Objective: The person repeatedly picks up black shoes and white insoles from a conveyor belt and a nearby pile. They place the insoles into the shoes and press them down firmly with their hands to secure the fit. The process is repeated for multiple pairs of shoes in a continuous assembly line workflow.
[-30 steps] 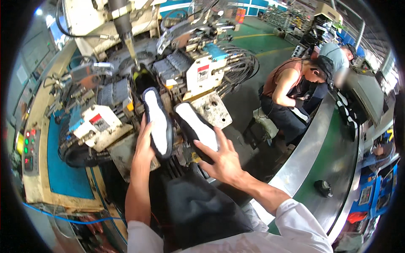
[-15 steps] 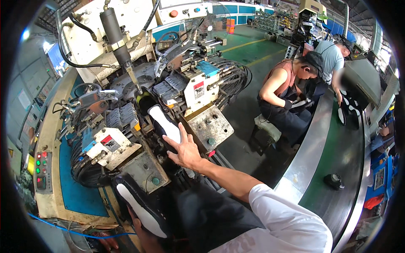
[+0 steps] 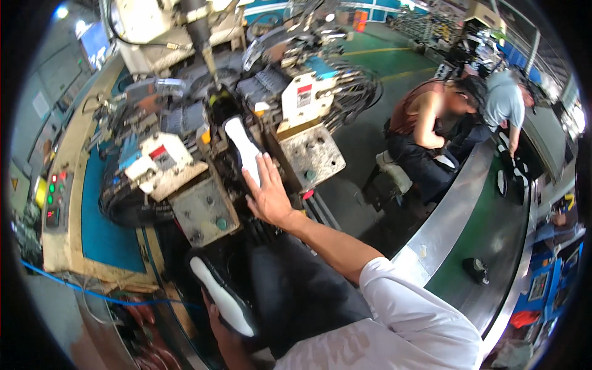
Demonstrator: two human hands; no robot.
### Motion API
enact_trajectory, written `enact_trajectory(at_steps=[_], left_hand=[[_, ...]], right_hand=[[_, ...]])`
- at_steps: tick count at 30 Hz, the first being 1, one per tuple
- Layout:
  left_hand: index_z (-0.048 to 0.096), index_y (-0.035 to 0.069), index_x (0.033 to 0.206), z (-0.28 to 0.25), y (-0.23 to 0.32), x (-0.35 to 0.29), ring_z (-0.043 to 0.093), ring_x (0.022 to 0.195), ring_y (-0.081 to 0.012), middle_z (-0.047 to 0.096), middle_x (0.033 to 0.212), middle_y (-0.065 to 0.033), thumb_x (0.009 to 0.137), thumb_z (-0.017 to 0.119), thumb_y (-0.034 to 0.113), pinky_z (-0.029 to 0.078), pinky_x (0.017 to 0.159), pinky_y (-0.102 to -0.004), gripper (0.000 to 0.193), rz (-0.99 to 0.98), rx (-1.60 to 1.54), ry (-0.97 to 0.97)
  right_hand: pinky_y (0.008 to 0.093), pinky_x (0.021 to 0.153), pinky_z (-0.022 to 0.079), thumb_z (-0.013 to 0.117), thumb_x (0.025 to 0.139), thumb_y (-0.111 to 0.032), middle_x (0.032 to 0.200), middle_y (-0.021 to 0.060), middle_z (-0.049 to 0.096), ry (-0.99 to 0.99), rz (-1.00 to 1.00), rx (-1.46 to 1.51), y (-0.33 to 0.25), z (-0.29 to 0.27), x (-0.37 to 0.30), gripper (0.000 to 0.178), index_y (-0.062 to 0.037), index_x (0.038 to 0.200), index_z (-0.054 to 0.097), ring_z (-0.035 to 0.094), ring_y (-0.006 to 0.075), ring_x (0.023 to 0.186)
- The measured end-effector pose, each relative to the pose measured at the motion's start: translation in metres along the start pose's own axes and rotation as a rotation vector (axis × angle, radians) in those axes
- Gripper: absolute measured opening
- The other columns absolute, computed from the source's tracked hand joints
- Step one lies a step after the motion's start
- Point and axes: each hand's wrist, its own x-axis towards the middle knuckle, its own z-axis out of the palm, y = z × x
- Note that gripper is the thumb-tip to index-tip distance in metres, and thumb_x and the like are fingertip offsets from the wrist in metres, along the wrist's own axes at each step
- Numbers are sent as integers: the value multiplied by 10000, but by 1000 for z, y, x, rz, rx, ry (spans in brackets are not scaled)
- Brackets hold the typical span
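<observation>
A dark shoe with a white bottom (image 3: 242, 143) sits bottom-up in the shoe-making machine (image 3: 313, 105), between its two cream-plated sides. A metal rod (image 3: 210, 61) comes down close to its far end. My right hand (image 3: 270, 196) lies against the near end of this shoe, fingers spread and stretched out. Lower down, my left hand (image 3: 217, 317) holds a second black shoe with a white bottom (image 3: 221, 296) along its left side. Most of the left fingers are hidden under that shoe.
A control panel with lit buttons (image 3: 57, 200) is at the left. To the right, a conveyor (image 3: 453, 308) carries a small black object (image 3: 476, 270) and several shoes farther off. Two co-workers sit or lean beside it, one on a stool (image 3: 393, 172). A blue hose (image 3: 92, 290) crosses lower left.
The whole view has shifted slightly. My right hand stays at the machine's shoe, its fingers a little closer together. The shoe in my left hand has come slightly right, nearer my lap.
</observation>
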Motion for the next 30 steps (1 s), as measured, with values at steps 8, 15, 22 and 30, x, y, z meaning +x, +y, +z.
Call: enact_trajectory(at_steps=[8, 15, 22, 30], left_hand=[[244, 189, 1723, 32, -15, 23, 594, 1350, -316, 526, 1560, -133, 907, 667, 312, 527, 1123, -452, 928, -95, 36, 65], [239, 145, 1724, 66, -11, 59, 560, 1413, -327, 494, 1603, -164, 889, 657, 290, 493, 1169, -452, 945, -45, 120, -58], [228, 97, 1730, 83, -14, 94, 591, 1296, -206, 510, 1575, -138, 826, 611, 6, 489, 1072, -344, 987, 78, 511, -109], [256, 81, 1712, 106, -31, 102, 549, 1397, -251, 450, 1646, -177, 888, 695, 14, 438, 1157, -353, 936, 100, 948, 21]], right_hand=[[661, 1268, 217, 758, 875, -153, 1673, 393, 213, -23, 52, -42, 2, 15, 16, 824, -25, 1606, 400, 186, 577, 1571], [676, 1249, 253, 757, 873, -227, 1643, 422, 254, 30, -2, -119, 34, 65, 98, 808, -13, 1585, 439, 199, 598, 1559], [634, 1280, 218, 632, 924, -248, 1642, 422, 289, 96, -19, -108, 54, 86, 151, 706, -8, 1569, 477, 232, 553, 1571], [601, 1266, 274, 736, 908, -377, 1648, 404, 287, 10, -54, -46, 56, 70, 158, 829, -18, 1594, 438, 275, 530, 1560]])
